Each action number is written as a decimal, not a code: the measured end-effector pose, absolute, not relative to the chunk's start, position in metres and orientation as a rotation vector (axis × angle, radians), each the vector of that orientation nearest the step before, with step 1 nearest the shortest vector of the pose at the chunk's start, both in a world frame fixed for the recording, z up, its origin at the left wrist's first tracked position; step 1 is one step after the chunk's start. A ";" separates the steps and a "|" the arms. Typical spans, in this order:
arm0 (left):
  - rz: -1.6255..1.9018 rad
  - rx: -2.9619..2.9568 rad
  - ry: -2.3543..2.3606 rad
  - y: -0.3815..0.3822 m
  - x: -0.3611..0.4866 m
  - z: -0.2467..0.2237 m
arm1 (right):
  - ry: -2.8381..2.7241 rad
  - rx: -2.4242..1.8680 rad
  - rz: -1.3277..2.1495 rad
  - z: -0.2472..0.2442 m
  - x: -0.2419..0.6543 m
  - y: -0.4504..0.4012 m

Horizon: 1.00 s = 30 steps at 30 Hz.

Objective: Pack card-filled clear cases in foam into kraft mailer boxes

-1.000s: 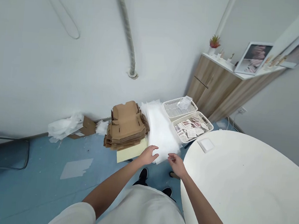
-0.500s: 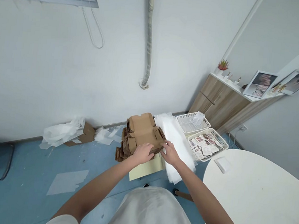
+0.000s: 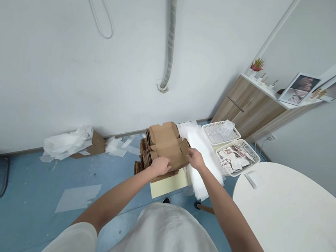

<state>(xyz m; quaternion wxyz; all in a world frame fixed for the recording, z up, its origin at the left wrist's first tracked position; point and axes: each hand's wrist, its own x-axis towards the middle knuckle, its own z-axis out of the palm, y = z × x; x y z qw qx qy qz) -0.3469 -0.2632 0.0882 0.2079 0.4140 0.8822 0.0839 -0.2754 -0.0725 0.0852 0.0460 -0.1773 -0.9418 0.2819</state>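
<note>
From my end, I have the stack of flattened cardboard boxes (image 3: pixel 166 149) in the middle of the head view, close by the wall. My left hand (image 3: pixel 160 166) rests at the stack's near edge, its fingers bent together over the top box (image 3: pixel 170 151); I cannot tell whether they grip it. At the stack's right side, my right hand (image 3: pixel 196 158) pinches the top box's raised flap (image 3: pixel 185 148) between thumb and fingers.

A pale yellow board (image 3: pixel 170 185) juts out from under the stack toward me. Just right of the stack lie white sheets (image 3: pixel 208 163); farther right of it sit a basket of printed cards (image 3: pixel 245 169) and a basket of clear plastic (image 3: pixel 225 142). Well left of it, crumpled white wrapping (image 3: pixel 68 142) lies along the wall.
</note>
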 end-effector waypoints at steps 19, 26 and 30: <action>0.356 0.976 2.689 -0.287 -0.368 0.069 | -2.532 -0.900 1.343 0.111 -0.298 -0.062; 0.692 0.901 2.788 -0.287 -0.375 0.069 | -2.106 -0.806 1.915 0.132 -0.294 -0.060; 0.824 0.779 2.781 -0.285 -0.380 0.071 | -2.107 -0.661 1.834 0.144 -0.289 -0.065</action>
